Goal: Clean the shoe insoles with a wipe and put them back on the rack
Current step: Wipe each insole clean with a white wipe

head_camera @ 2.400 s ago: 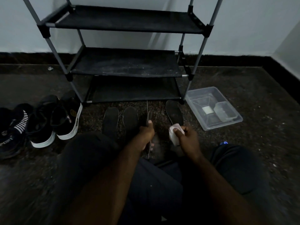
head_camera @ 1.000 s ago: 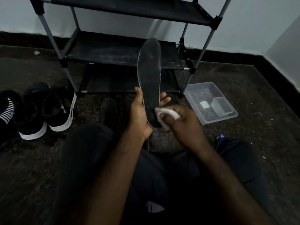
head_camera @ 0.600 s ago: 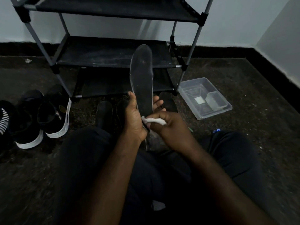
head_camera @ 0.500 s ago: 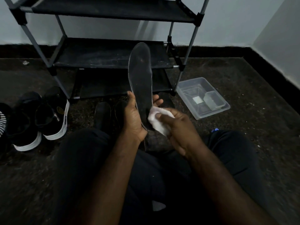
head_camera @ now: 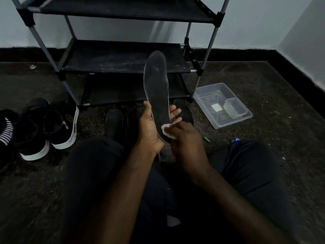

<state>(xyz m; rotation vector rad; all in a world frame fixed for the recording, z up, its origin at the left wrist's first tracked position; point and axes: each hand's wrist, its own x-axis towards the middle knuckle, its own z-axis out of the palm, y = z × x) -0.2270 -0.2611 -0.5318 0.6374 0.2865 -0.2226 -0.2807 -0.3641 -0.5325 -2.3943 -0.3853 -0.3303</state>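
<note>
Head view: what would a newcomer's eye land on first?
The insole stands out, held upright at centre by the left hand, while the right hand presses a white wipe to its lower end. Behind it stands the black rack, with more insoles on the floor before it. Shoes sit at the left and a clear tub at the right.

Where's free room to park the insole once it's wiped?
Free: the middle shelf, bare left of the held insole; the bottom shelf looks bare too, but it is dark. Crowded: the floor strip before the rack, three loose insoles between the shoes and the clear tray. Left hand grips it; right hand holds the wipe.
</note>
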